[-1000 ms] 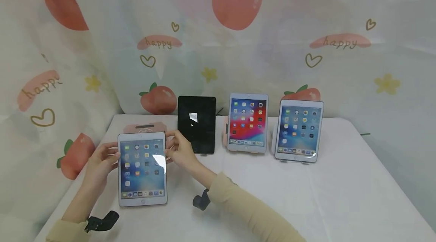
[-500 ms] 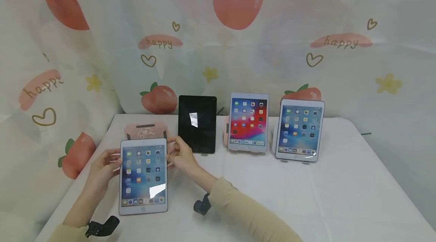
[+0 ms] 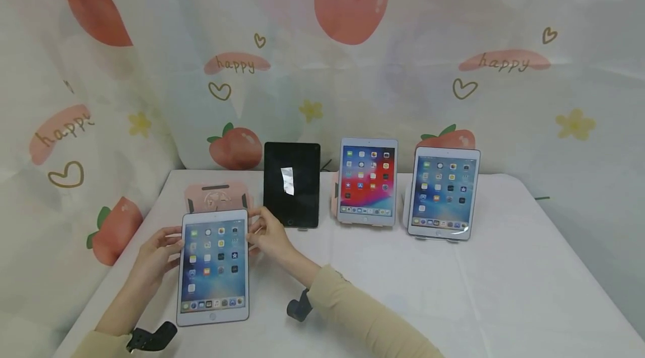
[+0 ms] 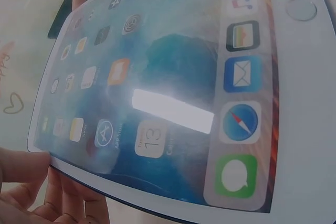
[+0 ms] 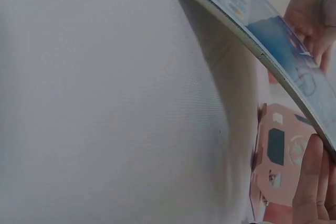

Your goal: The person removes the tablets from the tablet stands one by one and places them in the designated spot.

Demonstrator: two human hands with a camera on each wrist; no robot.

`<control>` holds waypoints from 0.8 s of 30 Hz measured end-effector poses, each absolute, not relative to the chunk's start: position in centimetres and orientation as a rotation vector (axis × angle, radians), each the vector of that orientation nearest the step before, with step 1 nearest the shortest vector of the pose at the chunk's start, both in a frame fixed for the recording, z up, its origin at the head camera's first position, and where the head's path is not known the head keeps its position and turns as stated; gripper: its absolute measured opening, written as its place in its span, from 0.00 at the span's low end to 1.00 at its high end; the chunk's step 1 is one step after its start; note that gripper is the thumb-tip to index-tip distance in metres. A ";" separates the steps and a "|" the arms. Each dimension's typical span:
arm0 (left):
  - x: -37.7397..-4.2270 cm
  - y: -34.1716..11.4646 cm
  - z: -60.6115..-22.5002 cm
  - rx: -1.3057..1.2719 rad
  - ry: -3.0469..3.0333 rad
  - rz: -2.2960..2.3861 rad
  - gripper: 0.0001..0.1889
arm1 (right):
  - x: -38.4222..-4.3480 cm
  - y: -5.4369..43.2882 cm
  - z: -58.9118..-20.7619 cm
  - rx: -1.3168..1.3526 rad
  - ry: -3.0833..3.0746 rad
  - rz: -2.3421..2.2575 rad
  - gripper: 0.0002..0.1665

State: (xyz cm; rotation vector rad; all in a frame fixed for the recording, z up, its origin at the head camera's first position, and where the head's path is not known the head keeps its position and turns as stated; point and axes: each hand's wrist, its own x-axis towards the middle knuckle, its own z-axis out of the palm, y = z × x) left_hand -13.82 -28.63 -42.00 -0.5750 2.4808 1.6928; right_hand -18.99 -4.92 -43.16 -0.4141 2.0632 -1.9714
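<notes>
A white-framed tablet (image 3: 214,268) with a lit home screen leans back at the left of the table, held between both hands. My left hand (image 3: 156,260) grips its left side, thumb at the front edge and fingers behind. On the opposite side, near the top corner, my right hand (image 3: 272,237) pinches the edge. Just behind the tablet, a pink stand (image 3: 216,195) shows its upper part; the tablet hides the lower part in the head view. More of that stand (image 5: 278,166) appears in the right wrist view, below the tablet's edge (image 5: 273,66).
To the right along the back stand a tablet with a dark screen (image 3: 291,184), one with a red and blue screen (image 3: 368,181) and another white one (image 3: 443,193). A white cloth (image 3: 403,285) covers the table. Behind hangs a fruit-print curtain (image 3: 403,83).
Both hands have drawn the held tablet toward the front of the table, down in the head view. More of the pink stand behind it shows now. The other tablets stay put.
</notes>
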 end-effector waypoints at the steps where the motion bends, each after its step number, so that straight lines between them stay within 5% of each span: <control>1: -13.9 -28.7 -42.1 -0.576 2.480 1.695 0.23 | -18.9 -4.9 -43.2 -0.413 2.069 -1.964 0.27; 24: -14.6 -29.5 -44.1 -0.565 2.442 1.597 0.29 | -18.2 -5.3 -43.5 -0.220 2.113 -1.866 0.28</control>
